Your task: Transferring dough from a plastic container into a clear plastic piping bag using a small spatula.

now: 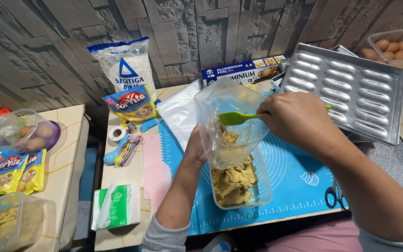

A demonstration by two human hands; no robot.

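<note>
A blue mat (299, 179) is covering the middle of the table (127, 175), reaching its near edge. A grey metal mould tray (346, 91) is leaning at the mat's far right corner. A rectangular clear tub (262, 186) is sitting on the mat toward the near edge, and tan dough (233, 182) is filling its left part. A clear plastic bag (229, 121) is standing upright directly over the tub, mouth open, a small lump of dough showing inside it. The left hand (196, 148) is gripping the bag's left side from behind, fingers closed round the plastic. The right hand (297, 120) is hovering at the bag's right rim, fingers pinched together on the handle of a green spatula (233, 118); the blade is lying inside the bag's mouth, left of the grip. Scissors (334, 193) are lying at the mat's near right corner. A roll of tape (116, 134) is sitting on the table's left side.
</note>
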